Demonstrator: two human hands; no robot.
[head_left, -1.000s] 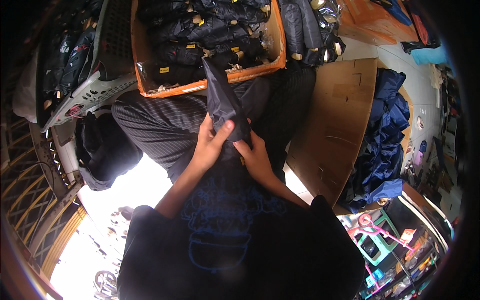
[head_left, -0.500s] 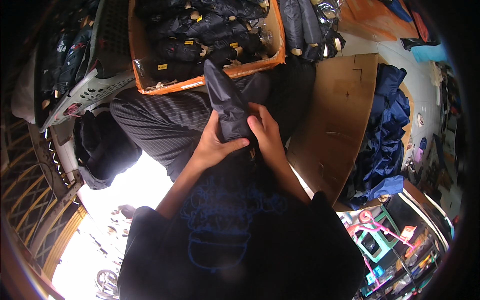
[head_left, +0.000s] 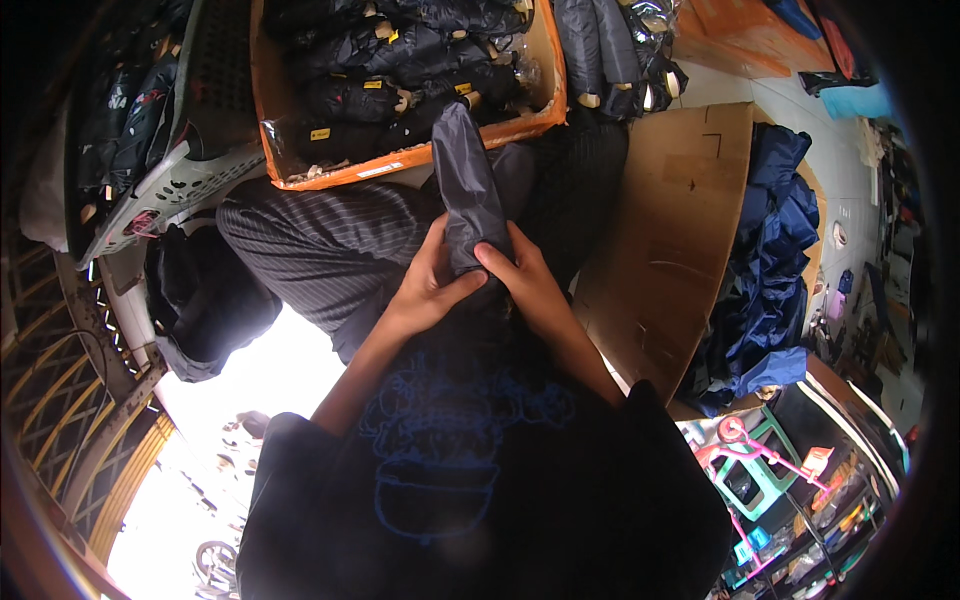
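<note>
Rolled cover: a dark grey fabric bundle [head_left: 468, 195], long and narrow, stands almost upright at the middle of the view, its top end pointing toward 12 o'clock and reaching the lower edge of the orange crate.
Left hand: the left hand [head_left: 432, 285] wraps the bundle's lower end from 9 o'clock, thumb across the front, closed around the fabric.
Right hand: the right hand [head_left: 525, 280] clasps the same end from 3 o'clock, fingers curled over it and touching the left thumb.
Orange crate: the orange crate [head_left: 400, 160], at 12 o'clock, is packed with dark folded bundles with yellow tags.
Cardboard: a brown cardboard sheet [head_left: 670, 240] lies at 3 o'clock.
Blue cloth: a heap of blue cloth [head_left: 765, 270] lies beyond it.
Grey basket: a grey basket [head_left: 170, 180] sits at 10 o'clock.
</note>
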